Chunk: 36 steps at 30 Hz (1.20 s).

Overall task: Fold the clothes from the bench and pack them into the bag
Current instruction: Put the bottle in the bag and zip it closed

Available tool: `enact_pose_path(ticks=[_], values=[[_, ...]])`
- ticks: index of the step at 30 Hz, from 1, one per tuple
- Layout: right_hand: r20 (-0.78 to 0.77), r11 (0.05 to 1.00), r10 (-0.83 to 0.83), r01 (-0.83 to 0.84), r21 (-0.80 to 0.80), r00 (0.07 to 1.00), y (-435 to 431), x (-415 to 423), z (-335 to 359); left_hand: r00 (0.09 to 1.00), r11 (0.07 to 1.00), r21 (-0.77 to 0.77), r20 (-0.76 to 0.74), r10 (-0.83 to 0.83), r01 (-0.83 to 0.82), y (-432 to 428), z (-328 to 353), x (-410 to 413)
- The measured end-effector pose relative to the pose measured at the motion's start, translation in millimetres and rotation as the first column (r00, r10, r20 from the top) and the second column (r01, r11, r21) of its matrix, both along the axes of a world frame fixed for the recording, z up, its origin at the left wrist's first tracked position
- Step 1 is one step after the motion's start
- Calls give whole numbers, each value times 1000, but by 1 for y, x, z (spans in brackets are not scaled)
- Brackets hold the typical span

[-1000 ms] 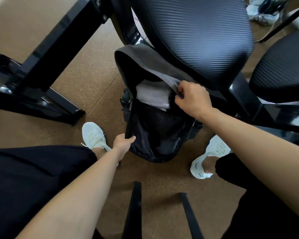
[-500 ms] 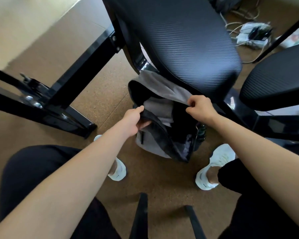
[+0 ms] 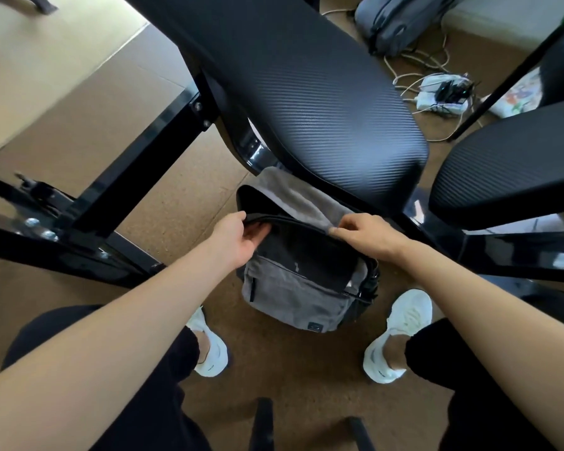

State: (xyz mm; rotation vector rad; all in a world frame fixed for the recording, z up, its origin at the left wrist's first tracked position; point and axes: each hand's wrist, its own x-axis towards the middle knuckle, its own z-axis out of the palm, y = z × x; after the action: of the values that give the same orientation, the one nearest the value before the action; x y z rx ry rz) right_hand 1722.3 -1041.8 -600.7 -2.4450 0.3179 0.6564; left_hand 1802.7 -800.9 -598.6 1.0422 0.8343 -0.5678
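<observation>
Bag (image 3: 293, 297), grey, beneath bench (image 3: 306, 92): front panel now drawn up over the earlier-visible white garment, rim gripped by left hand (image 3: 238, 242), pinched by right hand (image 3: 368, 237); zipping judged next.

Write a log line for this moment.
left hand: grips grey fabric backpack rim | right hand: pinches its flap | backpack: below black padded bench

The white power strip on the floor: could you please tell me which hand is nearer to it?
Right. The right hand pinches the flap of the bag, below-left of the power strip; the left hand holds the bag's rim, farther left.
</observation>
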Motion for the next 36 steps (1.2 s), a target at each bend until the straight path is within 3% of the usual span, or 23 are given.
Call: enact_pose_path(ticks=[4,6,9,13,17,22,25,28,32,34,36], values=[[294,996,-10,-16,83,956,24,21,8,999,999,-45,-35,24,-26,6,-6,5],[372,977,210,-207,-48,904,37,28,17,998,999,-39,-44,32,-34,8,-11,7],[184,822,522,-434,-370,833,52,34,16,998,1000,-22,-53,17,-18,13,-16,10],[-38,696,561,-496,-519,827,62,45,5,997,1000,4,-81,12,-11,18,-21,13],[-21,614,564,-436,-658,825,75,53,-1,996,1000,4,-88,20,-20,20,-25,18],[171,774,490,-336,-536,855,66,63,8,997,993,-107,-75,32,-40,13,-17,25],[302,901,337,-213,-378,892,57,64,11,999,993,-112,-41,-31,26,8,-11,29],[382,955,203,-96,-281,902,44,64,15,986,982,87,-25,-163,165,16,-17,37],[442,975,193,-121,-185,876,29,58,17,987,892,433,29,-156,128,44,-47,49],[464,975,216,-166,-147,859,24,54,16,961,802,554,16,-277,222,53,-71,48],[490,974,226,-191,-120,842,20,51,15,870,649,655,-24,-493,386,58,-96,43]])
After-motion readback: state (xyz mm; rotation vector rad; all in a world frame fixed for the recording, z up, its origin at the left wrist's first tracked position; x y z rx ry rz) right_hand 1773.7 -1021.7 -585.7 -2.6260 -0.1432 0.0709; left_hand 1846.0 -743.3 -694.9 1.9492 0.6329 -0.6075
